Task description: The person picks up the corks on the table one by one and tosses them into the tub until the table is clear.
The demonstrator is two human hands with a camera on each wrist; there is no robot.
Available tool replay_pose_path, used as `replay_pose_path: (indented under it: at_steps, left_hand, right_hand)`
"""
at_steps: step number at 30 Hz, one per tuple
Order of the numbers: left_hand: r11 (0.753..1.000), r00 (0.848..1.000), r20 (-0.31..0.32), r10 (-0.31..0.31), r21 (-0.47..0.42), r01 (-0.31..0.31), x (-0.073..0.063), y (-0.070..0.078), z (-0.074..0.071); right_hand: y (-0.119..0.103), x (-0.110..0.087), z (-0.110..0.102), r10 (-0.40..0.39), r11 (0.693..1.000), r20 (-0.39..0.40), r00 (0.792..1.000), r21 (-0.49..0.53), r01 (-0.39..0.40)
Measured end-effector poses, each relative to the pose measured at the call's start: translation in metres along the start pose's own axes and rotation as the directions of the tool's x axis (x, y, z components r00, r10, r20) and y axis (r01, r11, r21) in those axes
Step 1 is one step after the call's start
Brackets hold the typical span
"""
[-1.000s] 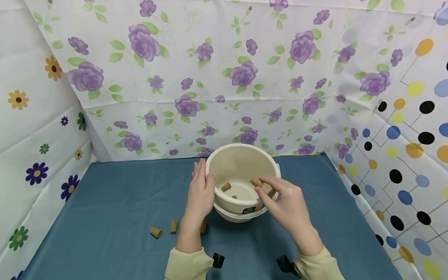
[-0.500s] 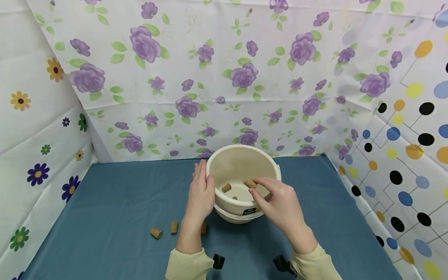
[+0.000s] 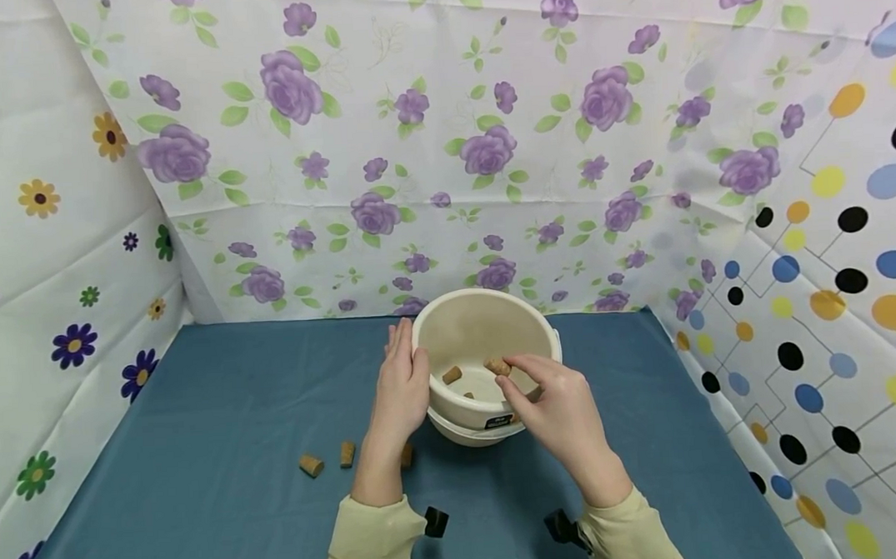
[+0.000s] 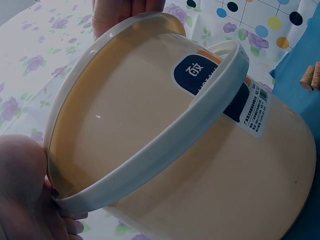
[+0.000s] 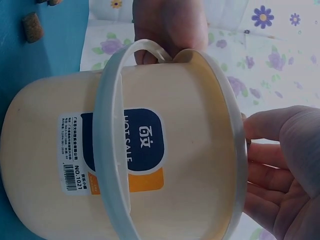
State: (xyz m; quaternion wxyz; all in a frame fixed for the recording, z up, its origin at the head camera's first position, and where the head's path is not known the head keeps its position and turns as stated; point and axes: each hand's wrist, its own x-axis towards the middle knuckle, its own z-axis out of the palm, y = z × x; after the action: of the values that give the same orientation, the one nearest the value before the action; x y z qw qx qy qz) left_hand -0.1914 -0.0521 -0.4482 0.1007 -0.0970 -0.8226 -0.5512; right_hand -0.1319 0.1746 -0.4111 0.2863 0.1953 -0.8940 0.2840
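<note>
A cream plastic bucket (image 3: pixel 480 332) stands in the middle of the cloth, its mouth tilted toward the head view. My left hand (image 3: pixel 404 390) lies along its left side with the fingers straight. Over the mouth, my right hand (image 3: pixel 566 403) pinches a cork (image 3: pixel 497 366) between thumb and fingers. Inside the bucket lie another cork (image 3: pixel 452 375) and a small bit of cork (image 3: pixel 469 395). Both wrist views show the bucket's pale handle (image 4: pixel 165 145) hanging across its labelled front; in the right wrist view the rim hides the held cork.
Several corks rest on the blue cloth (image 3: pixel 223 456) left of the bucket: one tipped over (image 3: pixel 311 465), an upright cork (image 3: pixel 347 454) and a cork (image 3: pixel 406 455) partly behind the left wrist. A floral sheet (image 3: pixel 412 148) hangs behind, with patterned sheets at both sides.
My right hand has moved left, carrying the pinched cork from near the bucket's right rim further over its mouth. The left hand and the bucket have stayed in place.
</note>
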Motion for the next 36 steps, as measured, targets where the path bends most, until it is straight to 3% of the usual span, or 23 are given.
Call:
replay_pose_path:
  at_steps: [13, 25, 36]
  left_hand:
    - [1.0, 1.0, -0.002, -0.004, 0.002, 0.004, -0.0005, 0.0003, -0.0005]
    - [1.0, 1.0, 0.008, 0.002, 0.0, -0.002, 0.0, -0.0017, -0.0002]
    - [1.0, 1.0, 0.012, 0.017, -0.009, -0.016, -0.0003, -0.0022, -0.0015]
  right_hand:
    - [-0.0016, -0.0006, 0.0024, 0.019, 1.0, 0.023, 1.0, 0.013, -0.019]
    - [-0.0022, -0.0025, 0.0019, 0.002, 1.0, -0.002, 1.0, -0.023, -0.002]
    - [-0.0025, -0.0037, -0.0009, 0.002, 1.0, -0.01, 1.0, 0.008, -0.002]
